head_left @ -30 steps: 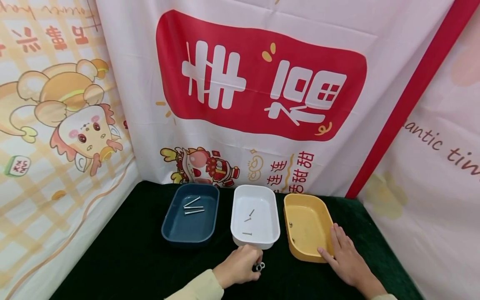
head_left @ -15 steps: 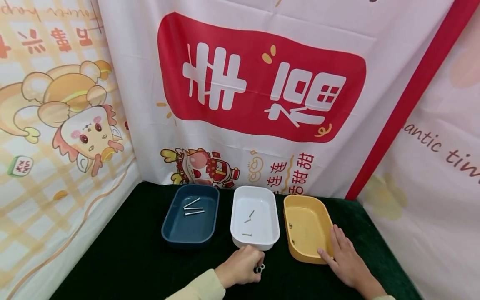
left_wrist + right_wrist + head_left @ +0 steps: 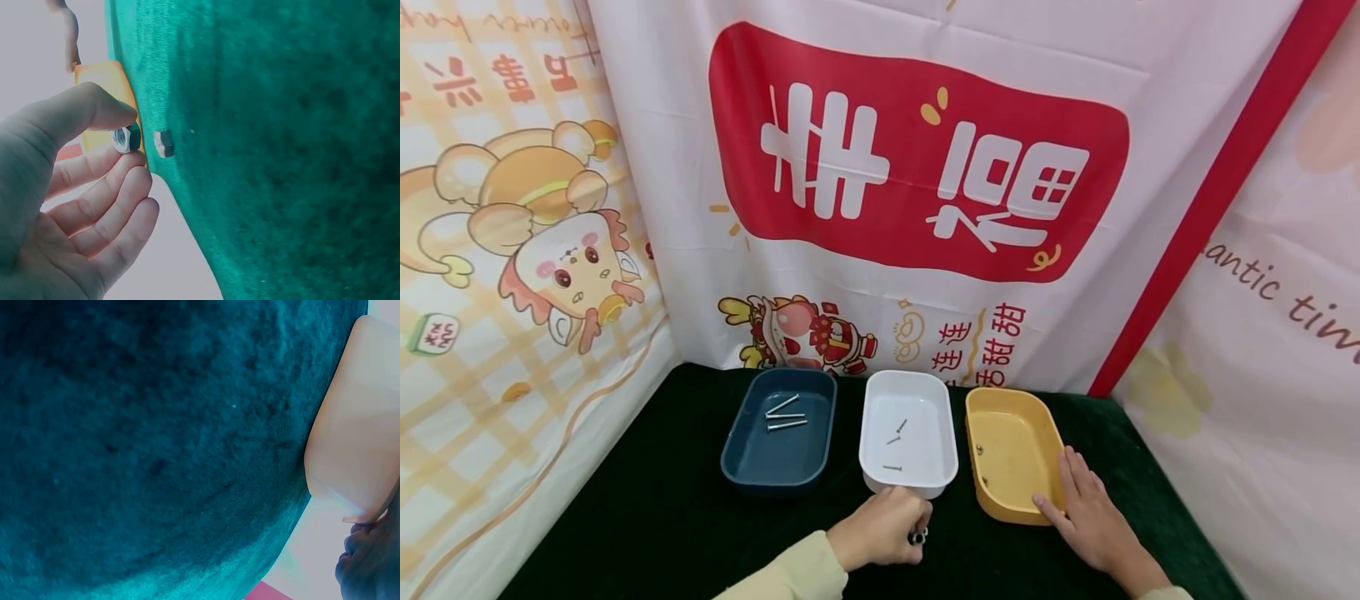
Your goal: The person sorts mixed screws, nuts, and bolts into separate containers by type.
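Note:
In the left wrist view, my left hand [image 3: 94, 187] pinches a silvery hex nut [image 3: 126, 137] between thumb and forefinger, the other fingers loosely bent below. A second hex nut [image 3: 164, 144] sits on the green cloth just beyond the fingertips. Seen from the head, the left hand [image 3: 887, 527] is in front of the white tray [image 3: 910, 479], its curled fingers partly covering the nuts. My right hand [image 3: 1093, 512] lies with straight fingers along the right rim of the yellow tray [image 3: 1011, 504], thumb at its near corner. Two small nuts [image 3: 980, 450] are inside that tray, near its left wall.
A dark blue tray [image 3: 778, 477] with several long bolts [image 3: 786, 416] stands at the left. The white tray holds several small screws [image 3: 892, 467]. Dark green cloth [image 3: 647, 508] covers the table, and printed fabric [image 3: 917, 325] hangs behind and at both sides.
Around the nuts, the left hand's fingers have drawn in, so less of the nuts shows. The right hand and all three trays keep their places.

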Action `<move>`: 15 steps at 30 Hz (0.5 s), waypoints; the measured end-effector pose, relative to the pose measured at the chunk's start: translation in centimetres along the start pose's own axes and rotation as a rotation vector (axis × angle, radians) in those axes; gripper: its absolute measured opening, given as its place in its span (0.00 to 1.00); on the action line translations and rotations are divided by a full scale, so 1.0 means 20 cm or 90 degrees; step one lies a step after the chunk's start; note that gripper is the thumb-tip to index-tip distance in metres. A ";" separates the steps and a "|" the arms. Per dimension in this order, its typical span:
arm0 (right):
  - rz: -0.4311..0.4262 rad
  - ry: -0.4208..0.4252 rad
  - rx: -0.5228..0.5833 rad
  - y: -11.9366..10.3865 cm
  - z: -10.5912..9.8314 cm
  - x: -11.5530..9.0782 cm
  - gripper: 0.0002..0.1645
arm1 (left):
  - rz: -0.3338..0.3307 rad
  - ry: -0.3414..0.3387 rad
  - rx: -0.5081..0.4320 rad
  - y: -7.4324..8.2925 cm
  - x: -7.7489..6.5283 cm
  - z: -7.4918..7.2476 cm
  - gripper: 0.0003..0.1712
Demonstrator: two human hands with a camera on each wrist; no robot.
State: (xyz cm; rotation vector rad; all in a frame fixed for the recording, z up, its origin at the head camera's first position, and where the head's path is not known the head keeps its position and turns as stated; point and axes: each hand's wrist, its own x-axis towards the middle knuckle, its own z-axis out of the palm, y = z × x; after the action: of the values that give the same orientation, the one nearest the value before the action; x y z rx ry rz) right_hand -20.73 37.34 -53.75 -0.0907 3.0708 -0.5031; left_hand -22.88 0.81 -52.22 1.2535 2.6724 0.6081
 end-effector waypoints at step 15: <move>0.002 0.003 -0.016 0.00 0.00 0.00 0.63 | 0.026 -0.060 -0.013 0.10 0.07 -0.12 0.12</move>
State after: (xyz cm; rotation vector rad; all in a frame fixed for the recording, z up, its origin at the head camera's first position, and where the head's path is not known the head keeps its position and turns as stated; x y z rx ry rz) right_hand -20.79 37.32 -53.84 -0.0845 3.0811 -0.4646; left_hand -23.07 2.39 -49.08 1.3000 2.5638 0.5664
